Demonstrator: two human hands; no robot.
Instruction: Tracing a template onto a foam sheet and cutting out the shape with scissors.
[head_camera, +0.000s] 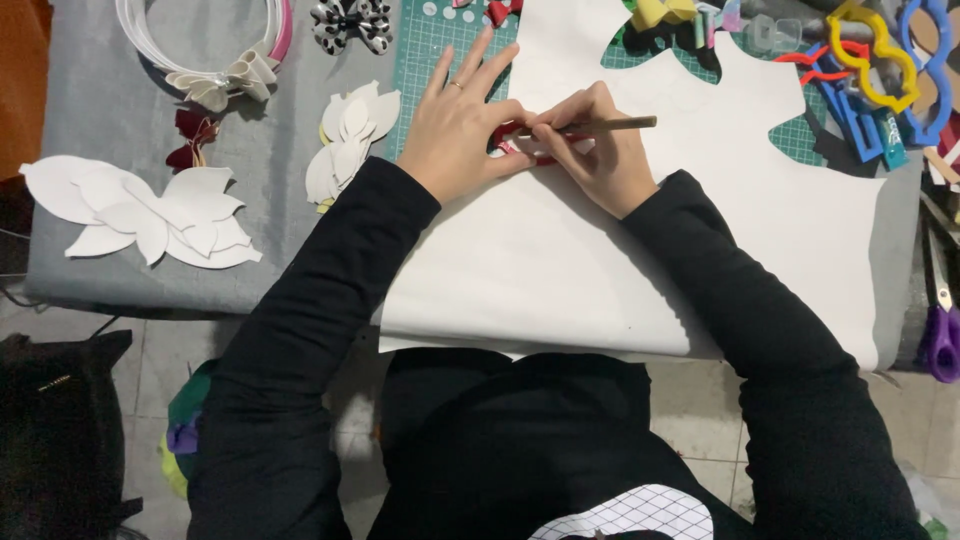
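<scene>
My left hand (458, 125) lies flat with fingers spread, pressing a small red template (503, 143) onto a large white sheet (560, 260) spread over the table. A ring shows on one finger. My right hand (598, 150) grips a brown pencil (610, 125) whose tip meets the red template between both hands. Most of the red template is hidden under my fingers. Black sleeves cover both arms.
White cut petal shapes (150, 215) and a smaller stack of petals (350, 140) lie on the grey cloth (270, 180) at left. White headbands (205, 50), a spotted bow (350, 22), a green cutting mat (430, 50), coloured plastic templates (880, 70) and purple-handled scissors (940, 320) surround the sheet.
</scene>
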